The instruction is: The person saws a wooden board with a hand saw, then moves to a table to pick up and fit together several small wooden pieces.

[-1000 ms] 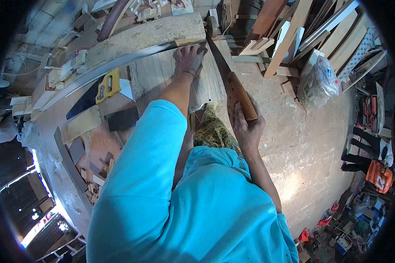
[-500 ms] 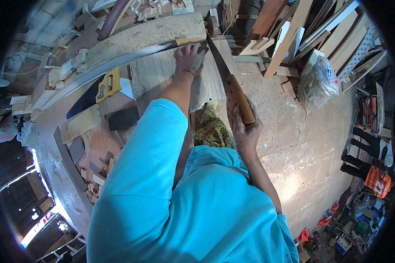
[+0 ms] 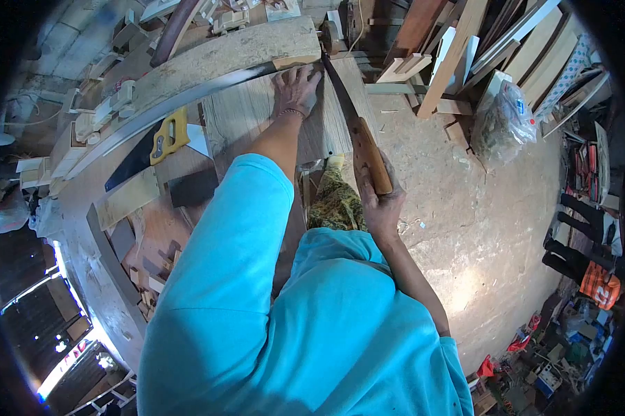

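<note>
My left hand (image 3: 297,90) lies spread and flat on a wood-grain board (image 3: 240,114), close to its far edge. In my right hand (image 3: 383,208) is a handsaw (image 3: 370,156), gripped by its long brown wooden handle. Its dark blade (image 3: 341,93) slants up and left across the board's right part, with a strip of board on either side. How deep the blade sits in the board cannot be made out. A knee in camouflage trousers (image 3: 337,194) shows beneath the board's near edge.
Left of the board, a yellow-handled saw (image 3: 168,139) lies on the workbench (image 3: 77,215) beside offcuts. A thick curved timber (image 3: 222,52) runs along the far side. Planks (image 3: 441,62) lean at the upper right near a plastic bag (image 3: 504,125). Another person (image 3: 596,277) is at far right.
The handsaw and my right hand have shifted slightly left, and the handle now stands more upright in view. My left hand keeps its place on the board. The whole view has moved a little.
</note>
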Tool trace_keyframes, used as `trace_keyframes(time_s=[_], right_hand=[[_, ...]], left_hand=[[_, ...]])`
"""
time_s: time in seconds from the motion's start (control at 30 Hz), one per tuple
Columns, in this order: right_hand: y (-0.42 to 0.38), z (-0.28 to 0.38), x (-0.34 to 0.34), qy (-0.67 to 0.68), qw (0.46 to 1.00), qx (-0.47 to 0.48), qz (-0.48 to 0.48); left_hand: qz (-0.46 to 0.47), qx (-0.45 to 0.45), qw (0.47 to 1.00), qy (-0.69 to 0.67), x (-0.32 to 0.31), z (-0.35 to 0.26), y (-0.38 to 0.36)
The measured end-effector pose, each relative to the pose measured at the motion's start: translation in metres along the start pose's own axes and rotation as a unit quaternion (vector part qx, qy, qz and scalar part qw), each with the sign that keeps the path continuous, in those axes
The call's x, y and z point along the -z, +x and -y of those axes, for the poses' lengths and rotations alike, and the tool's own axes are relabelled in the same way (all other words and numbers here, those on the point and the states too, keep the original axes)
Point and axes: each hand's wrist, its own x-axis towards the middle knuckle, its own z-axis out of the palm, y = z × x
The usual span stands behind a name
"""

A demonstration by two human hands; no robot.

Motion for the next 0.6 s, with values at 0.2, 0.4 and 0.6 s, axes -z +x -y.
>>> trace_keyframes(time_s=[0.2,0.4,0.6], right_hand=[[0.004,0.012,-0.008,-0.005,0.999,0.039,-0.011],[0.032,0.009,-0.025,-0.047,0.999,0.011,-0.006],[0.03,0.017,-0.018,-0.048,0.998,0.027,-0.005]], left_hand=[[-0.034,0.007,0.999,-0.002,-0.015,0.006,0.005],[-0.068,0.017,0.998,0.006,-0.013,0.004,0.005],[-0.058,0.022,0.998,-0.011,-0.01,0.004,0.003]])
